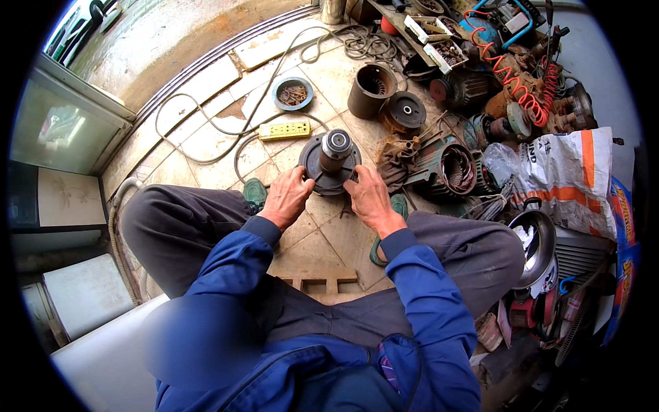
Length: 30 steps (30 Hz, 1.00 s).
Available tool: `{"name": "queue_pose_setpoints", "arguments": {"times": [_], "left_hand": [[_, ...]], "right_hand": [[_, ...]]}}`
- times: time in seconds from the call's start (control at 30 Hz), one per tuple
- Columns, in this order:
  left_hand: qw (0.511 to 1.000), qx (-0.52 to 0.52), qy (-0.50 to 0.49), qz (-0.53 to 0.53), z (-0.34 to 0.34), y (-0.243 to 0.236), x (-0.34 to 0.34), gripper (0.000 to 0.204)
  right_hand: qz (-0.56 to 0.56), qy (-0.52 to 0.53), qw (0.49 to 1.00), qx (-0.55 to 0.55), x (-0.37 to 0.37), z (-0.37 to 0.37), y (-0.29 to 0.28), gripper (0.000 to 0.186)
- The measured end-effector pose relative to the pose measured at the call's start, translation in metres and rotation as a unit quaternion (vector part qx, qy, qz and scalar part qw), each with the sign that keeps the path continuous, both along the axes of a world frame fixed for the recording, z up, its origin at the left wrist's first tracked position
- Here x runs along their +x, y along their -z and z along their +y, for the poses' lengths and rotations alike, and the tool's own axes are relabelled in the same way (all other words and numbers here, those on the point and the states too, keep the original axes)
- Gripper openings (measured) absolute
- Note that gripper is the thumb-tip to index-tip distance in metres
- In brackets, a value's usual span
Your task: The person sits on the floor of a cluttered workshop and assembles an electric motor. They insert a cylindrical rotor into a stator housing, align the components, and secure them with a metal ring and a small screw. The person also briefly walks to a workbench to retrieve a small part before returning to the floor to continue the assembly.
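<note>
On the tiled floor between my feet stands a dark round metal motor flange. A motor shaft with a shiny bearing at its top rises upright from the middle. My left hand grips the flange's near left edge, thumb and fingers closed together. At the near right edge my right hand holds the same flange, its thumb on the rim. The undersides of the flange and my fingertips are partly hidden.
Beyond the flange are a yellow power strip, a bowl of bolts, a metal cylinder and a dark round motor part. A cable loops at left. Motor housings and a white sack crowd the right. A wooden frame lies nearer me.
</note>
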<state>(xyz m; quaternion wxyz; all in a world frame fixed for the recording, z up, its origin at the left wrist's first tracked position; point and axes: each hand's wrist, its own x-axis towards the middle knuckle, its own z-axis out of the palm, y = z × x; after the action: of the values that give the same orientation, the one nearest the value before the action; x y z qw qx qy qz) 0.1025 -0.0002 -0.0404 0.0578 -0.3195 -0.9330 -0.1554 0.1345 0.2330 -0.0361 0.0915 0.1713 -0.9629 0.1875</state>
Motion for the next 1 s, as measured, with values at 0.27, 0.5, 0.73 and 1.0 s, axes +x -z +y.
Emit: {"name": "queue_pose_setpoints", "arguments": {"times": [0.27, 0.5, 0.73, 1.0], "left_hand": [[0.999, -0.037, 0.023, 0.011, 0.002, -0.008, 0.006, 0.007], [0.998, -0.003, 0.008, 0.061, -0.002, 0.011, 0.01, 0.014], [0.998, 0.027, -0.01, 0.059, -0.002, 0.013, 0.011, 0.019], [0.997, 0.009, -0.048, 0.051, -0.001, 0.016, 0.031, 0.04]], "right_hand": [[-0.043, -0.003, 0.995, 0.089, 0.001, -0.011, -0.007, 0.01], [0.076, 0.026, 0.996, 0.029, 0.011, -0.011, 0.016, 0.009], [0.063, 0.034, 0.997, -0.001, 0.014, -0.01, 0.014, 0.013], [0.038, 0.026, 0.999, 0.0, 0.025, -0.014, 0.004, 0.031]]}}
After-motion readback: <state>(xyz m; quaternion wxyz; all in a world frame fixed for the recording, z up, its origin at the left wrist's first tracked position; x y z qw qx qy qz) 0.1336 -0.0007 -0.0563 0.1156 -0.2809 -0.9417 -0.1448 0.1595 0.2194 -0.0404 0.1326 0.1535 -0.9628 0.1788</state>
